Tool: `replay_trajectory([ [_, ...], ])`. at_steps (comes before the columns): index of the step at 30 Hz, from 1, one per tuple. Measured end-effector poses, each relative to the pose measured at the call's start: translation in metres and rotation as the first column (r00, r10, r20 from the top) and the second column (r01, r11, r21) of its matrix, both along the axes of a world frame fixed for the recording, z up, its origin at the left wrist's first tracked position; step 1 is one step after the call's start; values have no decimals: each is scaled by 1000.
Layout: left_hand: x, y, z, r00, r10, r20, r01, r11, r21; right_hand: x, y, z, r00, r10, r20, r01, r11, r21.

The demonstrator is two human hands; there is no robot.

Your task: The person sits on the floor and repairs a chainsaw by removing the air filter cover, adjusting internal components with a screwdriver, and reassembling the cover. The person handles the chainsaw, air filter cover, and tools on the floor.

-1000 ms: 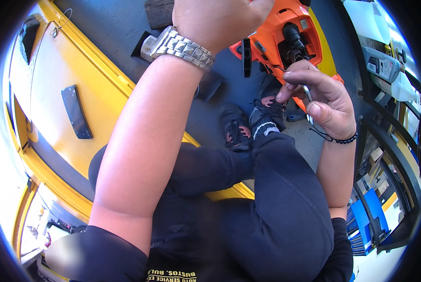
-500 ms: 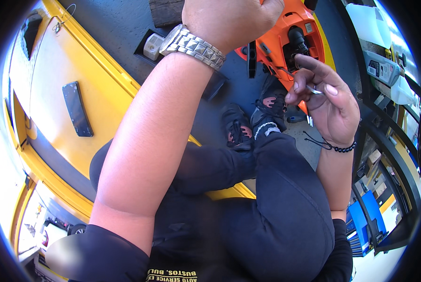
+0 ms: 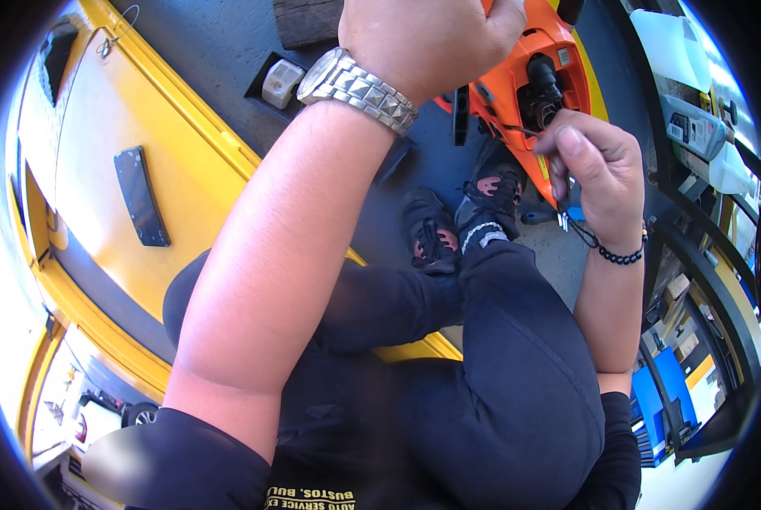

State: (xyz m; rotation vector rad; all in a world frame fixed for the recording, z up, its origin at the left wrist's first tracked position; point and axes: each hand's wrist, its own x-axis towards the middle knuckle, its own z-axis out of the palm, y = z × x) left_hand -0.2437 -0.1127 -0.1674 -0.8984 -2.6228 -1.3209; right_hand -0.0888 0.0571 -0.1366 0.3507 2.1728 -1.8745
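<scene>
My left hand (image 3: 427, 42), with a metal-band watch (image 3: 359, 89) at its wrist, reaches past the top edge; its fingers are mostly cut off, so what they hold does not show. My right hand (image 3: 597, 166), a black beaded bracelet at the wrist, is closed with the fingers curled and the thumb pressed over them. Whatever sits inside those fingers is hidden. A thin dark strip shows just left of the fingertips; whether they touch it I cannot tell. Behind the right hand lies an orange plastic housing (image 3: 491, 93) with a black ribbed part (image 3: 542, 76) in its hollow.
A yellow panel (image 3: 87, 144) on the left carries a dark phone-shaped slab (image 3: 141, 195). A wooden block (image 3: 300, 21) and a black tray with a pale block (image 3: 280, 82) are on the floor at the top. Black metal shelving with several bottles (image 3: 695, 126) stands at right.
My right hand has curled from spread fingers into a closed grip; the shiny curved metal piece at its fingers no longer shows. My left hand has shifted slightly right.
</scene>
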Motion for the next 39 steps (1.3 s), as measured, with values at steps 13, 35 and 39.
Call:
replay_trajectory([
  [13, -7, 0, -1, 996, -35, 79, 33, 999, 27, 23, -4, -20, 987, 82, -141, -146, 835, -531],
  [35, 0, -1, 4, 1000, -10, 22, 10, 1000, -7, 20, -2, -19, 980, 86, -182, -153, 908, -390],
  [39, -3, -1, 0, 999, -12, 49, 12, 1000, 7, 7, -4, -10, 981, -39, -191, 29, 998, -59],
])
